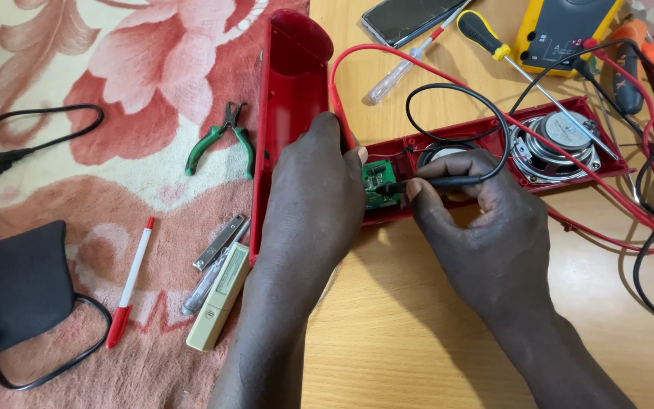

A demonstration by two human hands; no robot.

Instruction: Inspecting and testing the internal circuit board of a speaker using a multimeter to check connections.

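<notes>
Red plastic speaker housing [448, 163], lying open on the wooden worktop [418, 333], is steadied by the left hand [316, 201] so the black probe [437, 182], pinched in the right hand's [486, 227] closed fingers, can be touched to the green circuit board [378, 184].

The long speaker case [493, 132] is bright red, and so is its cover [291, 98]. Inside sits a small green board [378, 184] and a round silver speaker [555, 148]. A black probe [440, 182] has a black wire [456, 98], and a red wire [418, 64] loops near it. The meter [562, 34] is yellow and dark grey. One screwdriver [482, 34] has a black and yellow handle. The pliers [221, 140] have green handles. The pen [132, 284] is white with a red cap. The cloth [115, 91] is cream with big pink and red flowers. The table [403, 326] is light brown wood.
</notes>
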